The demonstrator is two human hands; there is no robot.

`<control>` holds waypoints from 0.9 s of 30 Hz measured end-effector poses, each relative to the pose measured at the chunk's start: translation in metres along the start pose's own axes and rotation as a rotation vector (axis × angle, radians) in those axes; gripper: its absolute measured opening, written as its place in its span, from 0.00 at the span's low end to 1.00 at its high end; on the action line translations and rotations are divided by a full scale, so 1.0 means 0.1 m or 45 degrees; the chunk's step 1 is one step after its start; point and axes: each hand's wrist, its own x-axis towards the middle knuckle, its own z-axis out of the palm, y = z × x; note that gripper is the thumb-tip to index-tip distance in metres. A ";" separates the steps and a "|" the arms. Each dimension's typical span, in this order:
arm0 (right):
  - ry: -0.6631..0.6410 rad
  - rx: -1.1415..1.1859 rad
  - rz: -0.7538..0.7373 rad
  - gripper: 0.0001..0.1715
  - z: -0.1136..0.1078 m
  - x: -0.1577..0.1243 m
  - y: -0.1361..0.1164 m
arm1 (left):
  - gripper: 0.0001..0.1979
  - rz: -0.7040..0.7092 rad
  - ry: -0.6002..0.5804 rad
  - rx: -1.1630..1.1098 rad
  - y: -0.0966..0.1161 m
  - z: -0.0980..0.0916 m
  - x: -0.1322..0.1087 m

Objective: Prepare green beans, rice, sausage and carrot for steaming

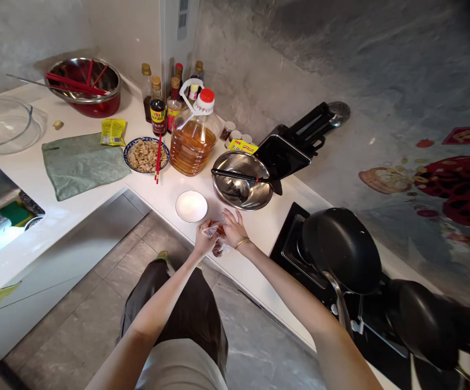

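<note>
Both hands meet at the counter's front edge over a small clear plastic bag (219, 246) with something reddish inside. The left hand (203, 242) is closed on the bag's crumpled top at its 9 o'clock side. The right hand (233, 229) pinches the film with thumb and forefinger, its other fingers fanned loosely, a thin bracelet at the wrist. The bag hangs between them just above the white counter (165, 192).

As things lie, the reddish contents are all inside the bag, and whether its mouth is open I cannot tell. The small white dish (191, 206), near the hands at 11 o'clock, is bare. The steel bowl (240, 189) at 1 o'clock holds only a black-handled utensil (237, 175) laid across it. The black pan (340, 249) sits on the hob at 3 o'clock, its inside hidden.

Farther off at 12 o'clock stands a jug of cooking oil (192, 140). At 10 o'clock a blue-rimmed plate of nuts (144, 155) carries red chopsticks (158, 158), with sauce bottles (158, 111) behind it and a green cloth (81, 163) beyond.
</note>
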 end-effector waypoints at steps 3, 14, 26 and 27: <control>-0.030 0.022 0.034 0.21 0.00 0.01 0.05 | 0.24 0.001 0.073 0.085 -0.03 0.10 0.01; -0.029 0.216 0.268 0.14 -0.01 -0.29 0.43 | 0.30 0.129 -0.093 0.182 -0.10 0.08 -0.12; 0.215 0.059 0.433 0.17 0.28 -0.40 0.03 | 0.25 0.081 -0.181 -0.162 0.13 -0.10 0.02; 0.206 0.028 0.446 0.18 0.29 -0.40 0.00 | 0.25 0.070 -0.182 -0.177 0.14 -0.11 0.02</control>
